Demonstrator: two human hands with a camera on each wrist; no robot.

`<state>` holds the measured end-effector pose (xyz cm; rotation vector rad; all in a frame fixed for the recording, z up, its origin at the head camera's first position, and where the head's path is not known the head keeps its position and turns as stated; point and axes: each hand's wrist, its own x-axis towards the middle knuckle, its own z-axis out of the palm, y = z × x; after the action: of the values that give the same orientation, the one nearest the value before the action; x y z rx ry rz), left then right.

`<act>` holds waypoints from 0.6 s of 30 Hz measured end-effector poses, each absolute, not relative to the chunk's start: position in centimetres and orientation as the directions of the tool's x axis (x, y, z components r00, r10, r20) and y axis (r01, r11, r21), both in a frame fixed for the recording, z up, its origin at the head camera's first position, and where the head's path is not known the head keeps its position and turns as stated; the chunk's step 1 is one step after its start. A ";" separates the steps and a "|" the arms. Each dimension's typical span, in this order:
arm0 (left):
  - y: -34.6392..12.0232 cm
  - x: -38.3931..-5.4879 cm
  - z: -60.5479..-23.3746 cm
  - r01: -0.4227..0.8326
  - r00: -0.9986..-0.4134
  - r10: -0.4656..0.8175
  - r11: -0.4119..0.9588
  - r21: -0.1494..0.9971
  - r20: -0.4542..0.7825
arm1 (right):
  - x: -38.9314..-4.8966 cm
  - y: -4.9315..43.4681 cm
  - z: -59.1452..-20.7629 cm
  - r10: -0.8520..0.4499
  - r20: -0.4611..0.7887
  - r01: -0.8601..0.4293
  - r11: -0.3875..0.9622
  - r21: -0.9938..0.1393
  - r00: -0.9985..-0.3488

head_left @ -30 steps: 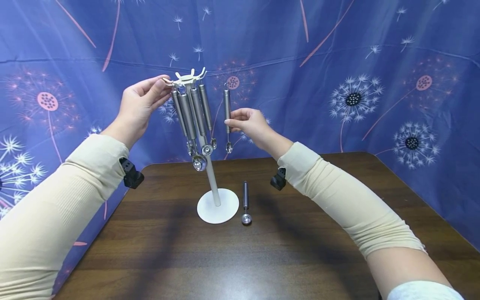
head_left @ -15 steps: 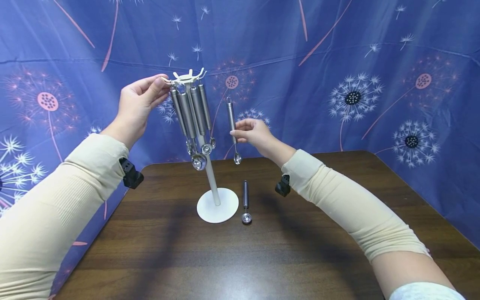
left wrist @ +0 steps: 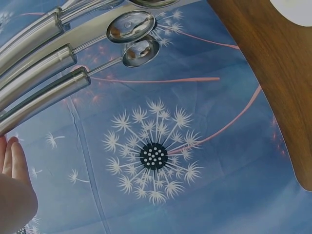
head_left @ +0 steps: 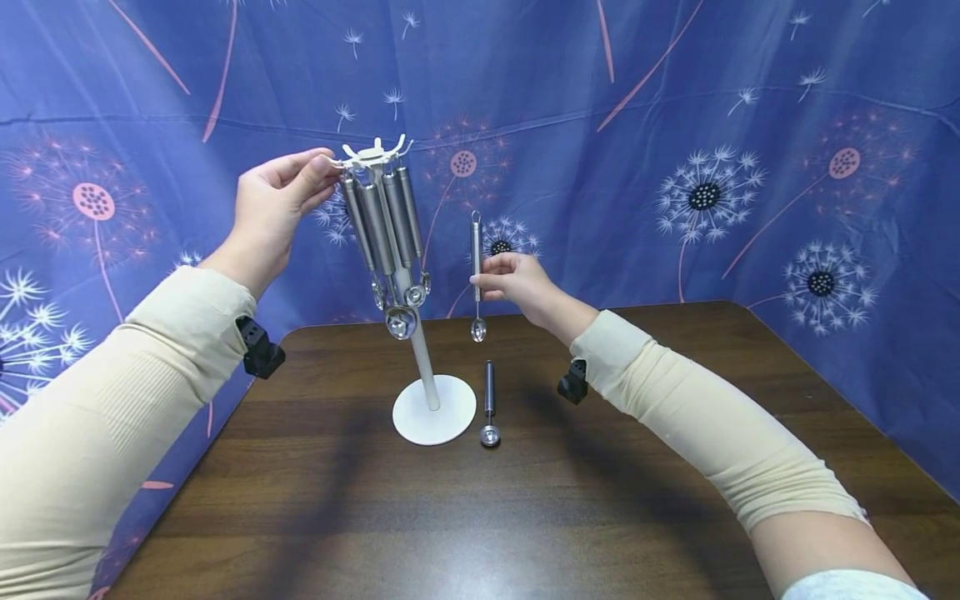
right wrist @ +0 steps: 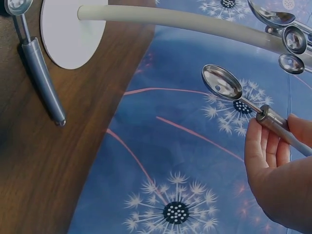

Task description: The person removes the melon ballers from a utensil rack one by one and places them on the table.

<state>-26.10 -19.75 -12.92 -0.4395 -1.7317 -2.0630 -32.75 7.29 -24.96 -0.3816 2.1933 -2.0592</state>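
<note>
Dark brown wood made up the surface (head_left: 450,517), bare along its near side. On it, just right of the white stand's (head_left: 422,367) round base, a loose scoop (head_left: 489,396) of metal lay with its bowl toward the near side. Farther back, the right grip (head_left: 521,283) was clamped on the lower handle of a held scoop (head_left: 476,242), upright in the air to the right of the stand, loop up, bowl down. At the left, the left grip (head_left: 273,196) was pinched together on a hook of the stand's top, beside the closely packed hanging scoops (head_left: 378,233). Careful work here, I judged, called for a low hold leaving the loop uncovered, a path well apart from the hanging bowls, and light, steady pressure on the hook, lest the stand rock. Blue cloth (head_left: 600,208) hung farthest off.
</note>
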 end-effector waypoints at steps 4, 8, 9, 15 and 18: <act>-19.7 -26.0 -12.9 0.504 -0.862 -0.119 -0.114 0.856 0.492 | -32.8 7.4 -25.4 -0.250 0.083 -0.100 0.057 -0.993 -0.965; -19.6 -25.9 -13.0 0.514 -0.855 -0.132 -0.081 0.854 0.501 | -32.9 7.6 -26.1 -0.253 0.063 -0.078 0.048 -0.996 -0.965; -19.6 -25.9 -13.0 0.516 -0.853 -0.135 -0.075 0.853 0.504 | -32.9 7.6 -26.2 -0.257 0.052 -0.066 0.045 -0.997 -0.965; -19.3 -26.1 -13.1 0.537 -0.838 -0.165 -0.078 0.840 0.520 | -32.8 8.0 -27.0 -0.255 -0.010 0.001 0.033 -0.999 -0.967; -19.2 -26.1 -13.2 0.543 -0.833 -0.179 -0.083 0.835 0.524 | -32.7 8.2 -27.4 -0.254 -0.015 0.007 0.033 -0.999 -0.967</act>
<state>-26.12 -19.18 -13.17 -0.3942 -1.7130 -1.9642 -32.71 8.24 -27.37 -0.2571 2.1128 -2.0465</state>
